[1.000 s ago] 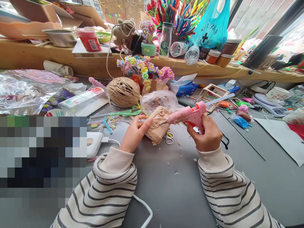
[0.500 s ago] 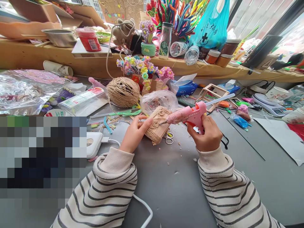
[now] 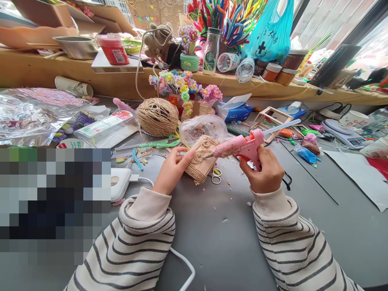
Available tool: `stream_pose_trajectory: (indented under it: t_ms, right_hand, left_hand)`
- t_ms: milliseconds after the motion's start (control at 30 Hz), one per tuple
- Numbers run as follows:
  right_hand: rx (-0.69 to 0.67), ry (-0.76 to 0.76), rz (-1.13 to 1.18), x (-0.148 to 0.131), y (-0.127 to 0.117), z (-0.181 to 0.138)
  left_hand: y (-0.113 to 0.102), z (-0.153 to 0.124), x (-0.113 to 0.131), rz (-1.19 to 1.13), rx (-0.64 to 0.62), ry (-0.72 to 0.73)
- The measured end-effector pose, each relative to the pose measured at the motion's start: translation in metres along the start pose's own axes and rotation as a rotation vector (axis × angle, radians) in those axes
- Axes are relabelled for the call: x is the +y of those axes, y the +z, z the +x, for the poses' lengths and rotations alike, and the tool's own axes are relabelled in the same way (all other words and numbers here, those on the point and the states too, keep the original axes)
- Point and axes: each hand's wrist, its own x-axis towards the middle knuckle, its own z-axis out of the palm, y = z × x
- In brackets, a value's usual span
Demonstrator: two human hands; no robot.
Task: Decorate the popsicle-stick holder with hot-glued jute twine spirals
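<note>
My left hand (image 3: 171,170) grips the left side of a small wooden box (image 3: 202,161) trimmed with twine, thumb on its face. Coiled twine rosettes (image 3: 199,157) decorate that face, and the box is tilted. In my right hand (image 3: 265,171) is a pink hot glue gun (image 3: 239,146), fingers wrapped round its handle. Its nozzle points left at the box, close to a rosette; whether it touches I cannot tell. A clear glue stick (image 3: 281,126) sticks out of the gun's back. Small scissors (image 3: 216,176) lie just right of the box.
Behind the box are a clear plastic bag (image 3: 203,127) and a ball of twine (image 3: 157,117). A white device (image 3: 119,184) with a cable sits left. A thin dark rod (image 3: 309,173) and white paper (image 3: 359,176) lie right. Jars and a blue bag (image 3: 268,38) stand on the back ledge.
Hardly anything differs. The glue gun and my right hand have shifted very slightly to the right; the box and my left hand look unmoved.
</note>
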Motion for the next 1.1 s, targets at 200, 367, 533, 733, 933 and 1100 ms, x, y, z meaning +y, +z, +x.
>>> stream_pose_trajectory:
  t_ms: [200, 367, 533, 733, 933, 1100]
  right_hand:
    - [-0.006, 0.016, 0.019, 0.0002, 0.0003, 0.0001]
    - [0.019, 0.0, 0.013, 0.0001, -0.0001, 0.0011]
    - [0.027, -0.005, 0.022, -0.0001, -0.0008, 0.0017]
    - [0.025, -0.006, 0.008, 0.0003, -0.0006, 0.0008]
    - [0.029, -0.002, 0.002, 0.0012, -0.0004, 0.0004]
    - [0.037, 0.002, 0.008, 0.0013, -0.0002, 0.0003]
  left_hand:
    - [0.0004, 0.0002, -0.0009, -0.009, 0.002, 0.004]
    - [0.0, 0.0002, -0.0016, -0.008, 0.001, 0.002]
    - [0.0002, 0.0006, -0.0019, -0.034, -0.003, -0.004]
    - [0.0004, 0.0009, -0.001, -0.022, 0.001, -0.006]
    - [0.0006, -0.0006, -0.001, -0.018, -0.002, -0.007]
    - [0.0003, -0.0004, -0.0007, 0.002, 0.0, -0.011]
